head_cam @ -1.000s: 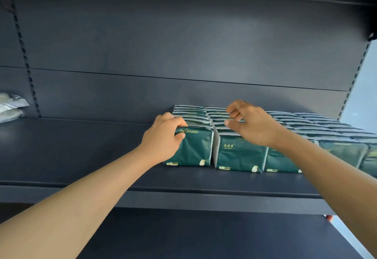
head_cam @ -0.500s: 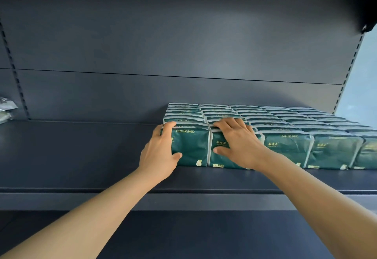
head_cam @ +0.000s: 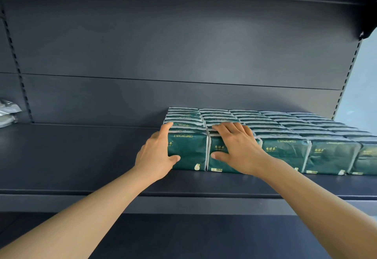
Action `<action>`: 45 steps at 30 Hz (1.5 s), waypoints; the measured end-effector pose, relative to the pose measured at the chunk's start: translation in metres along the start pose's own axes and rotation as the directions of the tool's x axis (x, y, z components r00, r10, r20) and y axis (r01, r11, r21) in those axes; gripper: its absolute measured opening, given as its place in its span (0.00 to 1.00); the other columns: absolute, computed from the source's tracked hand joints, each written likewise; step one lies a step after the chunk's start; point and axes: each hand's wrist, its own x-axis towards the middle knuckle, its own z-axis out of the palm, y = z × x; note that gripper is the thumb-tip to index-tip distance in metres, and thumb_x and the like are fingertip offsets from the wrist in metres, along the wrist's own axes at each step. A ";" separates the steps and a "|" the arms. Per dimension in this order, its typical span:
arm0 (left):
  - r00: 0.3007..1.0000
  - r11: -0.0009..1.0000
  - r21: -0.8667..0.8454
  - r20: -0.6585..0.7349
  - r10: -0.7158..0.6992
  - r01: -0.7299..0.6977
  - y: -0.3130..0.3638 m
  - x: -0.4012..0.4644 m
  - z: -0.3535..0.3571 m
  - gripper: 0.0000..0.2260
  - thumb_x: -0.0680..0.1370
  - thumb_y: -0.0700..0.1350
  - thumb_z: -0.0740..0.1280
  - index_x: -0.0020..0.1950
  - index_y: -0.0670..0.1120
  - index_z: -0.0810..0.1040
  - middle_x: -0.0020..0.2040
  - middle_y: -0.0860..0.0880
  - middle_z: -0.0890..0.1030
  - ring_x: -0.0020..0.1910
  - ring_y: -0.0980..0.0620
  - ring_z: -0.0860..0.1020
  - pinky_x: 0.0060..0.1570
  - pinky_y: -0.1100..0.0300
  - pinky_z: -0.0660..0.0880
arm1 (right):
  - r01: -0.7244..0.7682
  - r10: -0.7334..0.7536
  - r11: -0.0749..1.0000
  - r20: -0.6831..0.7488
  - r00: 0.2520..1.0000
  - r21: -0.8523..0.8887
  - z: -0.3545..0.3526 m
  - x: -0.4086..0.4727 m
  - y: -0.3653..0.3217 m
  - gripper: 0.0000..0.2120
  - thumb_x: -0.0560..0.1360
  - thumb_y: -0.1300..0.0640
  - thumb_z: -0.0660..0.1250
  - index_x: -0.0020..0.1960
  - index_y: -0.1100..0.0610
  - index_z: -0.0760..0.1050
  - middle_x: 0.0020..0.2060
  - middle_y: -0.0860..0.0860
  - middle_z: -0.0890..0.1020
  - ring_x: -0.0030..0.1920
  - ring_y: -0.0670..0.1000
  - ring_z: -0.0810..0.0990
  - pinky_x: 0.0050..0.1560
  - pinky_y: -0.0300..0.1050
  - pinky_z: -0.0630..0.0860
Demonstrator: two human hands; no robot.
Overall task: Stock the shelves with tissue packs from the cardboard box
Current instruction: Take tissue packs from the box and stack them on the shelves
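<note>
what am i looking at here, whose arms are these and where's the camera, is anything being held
There is no machine here. These are a person's two bare arms, filmed by one wide-angle camera worn on their head, looking forward and down at a dark shelf.

On the shelf, toward the right, stand rows of green tissue packs, several deep. At the far left edge lies something in clear wrapping; what it is cannot be told.

The left hand lies against the left end of the front pack in the leftmost row, fingers straight along its side, thumb on its face. The right hand lies flat on the front of the next pack, its fingers reaching over the top. Neither hand lifts anything; they seem to be pressing the packs into line.
</note>
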 end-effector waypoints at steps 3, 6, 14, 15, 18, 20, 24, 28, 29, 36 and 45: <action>0.999 1.000 0.009 -0.044 0.018 -0.017 0.003 -0.005 -0.007 0.39 0.72 0.49 0.72 0.75 0.57 0.51 0.71 0.53 0.64 0.66 0.49 0.68 0.55 0.52 0.70 | -0.009 0.010 1.000 -0.039 0.999 0.003 -0.008 -0.007 0.003 0.38 0.72 0.40 0.66 0.75 0.51 0.53 0.70 0.48 0.62 0.70 0.52 0.58 0.72 0.48 0.50; 0.994 0.996 0.069 -0.083 0.065 -0.059 0.005 -0.011 -0.012 0.37 0.73 0.51 0.71 0.75 0.53 0.54 0.73 0.52 0.60 0.70 0.51 0.62 0.60 0.52 0.68 | -0.081 0.080 0.997 -0.038 0.996 -0.008 -0.012 -0.013 0.006 0.37 0.72 0.42 0.67 0.74 0.51 0.55 0.69 0.49 0.63 0.69 0.53 0.59 0.71 0.49 0.53; 0.978 0.979 -0.053 -0.089 0.190 -0.196 0.024 -0.035 -0.033 0.26 0.77 0.47 0.66 0.72 0.51 0.60 0.71 0.55 0.67 0.70 0.52 0.65 0.64 0.51 0.68 | -0.165 0.200 0.957 -0.130 0.971 0.240 -0.029 -0.037 -0.006 0.28 0.75 0.49 0.66 0.71 0.56 0.62 0.66 0.52 0.69 0.67 0.54 0.64 0.67 0.48 0.64; 0.974 0.972 -0.090 -0.079 0.211 -0.218 0.028 -0.039 -0.035 0.25 0.76 0.47 0.66 0.71 0.52 0.61 0.70 0.56 0.69 0.69 0.52 0.67 0.64 0.49 0.68 | -0.174 0.216 0.951 -0.146 0.965 0.256 -0.033 -0.045 -0.009 0.28 0.74 0.49 0.67 0.70 0.56 0.63 0.65 0.53 0.69 0.67 0.54 0.66 0.65 0.49 0.66; 0.965 0.949 -0.177 -0.038 0.259 -0.261 0.038 -0.054 -0.036 0.23 0.76 0.47 0.67 0.69 0.54 0.64 0.66 0.56 0.73 0.65 0.52 0.72 0.62 0.46 0.70 | -0.219 0.275 0.931 -0.165 0.947 0.293 -0.041 -0.073 -0.017 0.26 0.74 0.50 0.67 0.69 0.55 0.64 0.63 0.51 0.71 0.63 0.54 0.70 0.59 0.53 0.72; 0.953 0.934 -0.203 0.022 0.303 -0.292 0.047 -0.068 -0.033 0.22 0.76 0.48 0.67 0.67 0.55 0.65 0.63 0.56 0.75 0.62 0.53 0.74 0.61 0.47 0.71 | -0.263 0.324 0.915 -0.167 0.931 0.305 -0.043 -0.099 -0.020 0.25 0.74 0.50 0.68 0.68 0.55 0.65 0.62 0.51 0.72 0.61 0.54 0.74 0.56 0.55 0.74; 0.913 0.897 -0.286 0.132 0.386 -0.338 0.063 -0.105 -0.015 0.19 0.75 0.48 0.68 0.65 0.54 0.69 0.60 0.55 0.77 0.58 0.55 0.76 0.60 0.49 0.72 | -0.400 0.452 0.863 -0.116 0.885 0.308 -0.042 -0.162 -0.025 0.24 0.73 0.51 0.68 0.66 0.55 0.67 0.59 0.52 0.76 0.57 0.54 0.76 0.56 0.54 0.73; 0.848 0.869 -0.358 0.281 0.450 -0.343 0.075 -0.146 0.020 0.16 0.75 0.47 0.69 0.61 0.54 0.72 0.54 0.56 0.78 0.54 0.55 0.77 0.57 0.49 0.74 | -0.562 0.583 0.784 -0.001 0.813 0.265 -0.031 -0.232 -0.025 0.21 0.72 0.53 0.69 0.62 0.56 0.70 0.55 0.54 0.78 0.51 0.56 0.79 0.54 0.51 0.74; 0.826 0.863 -0.373 0.320 0.464 -0.340 0.079 -0.158 0.030 0.15 0.75 0.47 0.69 0.60 0.54 0.72 0.53 0.56 0.79 0.53 0.55 0.77 0.57 0.49 0.74 | -0.592 0.609 0.761 0.023 0.793 0.265 -0.029 -0.251 -0.025 0.20 0.72 0.54 0.69 0.62 0.57 0.70 0.55 0.54 0.78 0.50 0.55 0.79 0.53 0.48 0.74; 0.679 0.851 -0.426 0.528 0.510 -0.307 0.117 -0.231 0.101 0.13 0.75 0.48 0.68 0.58 0.54 0.73 0.50 0.56 0.79 0.51 0.55 0.77 0.55 0.50 0.75 | -0.761 0.753 0.613 0.137 0.644 0.211 -0.013 -0.370 -0.011 0.20 0.74 0.54 0.68 0.64 0.55 0.70 0.56 0.51 0.78 0.48 0.50 0.79 0.42 0.33 0.64; 0.558 0.885 -0.384 0.688 0.464 -0.262 0.192 -0.305 0.223 0.12 0.75 0.46 0.68 0.58 0.51 0.75 0.49 0.54 0.80 0.50 0.53 0.78 0.55 0.55 0.75 | -0.859 0.827 0.467 0.241 0.509 0.211 0.025 -0.507 0.070 0.18 0.73 0.56 0.69 0.61 0.58 0.70 0.52 0.53 0.80 0.51 0.53 0.79 0.51 0.45 0.75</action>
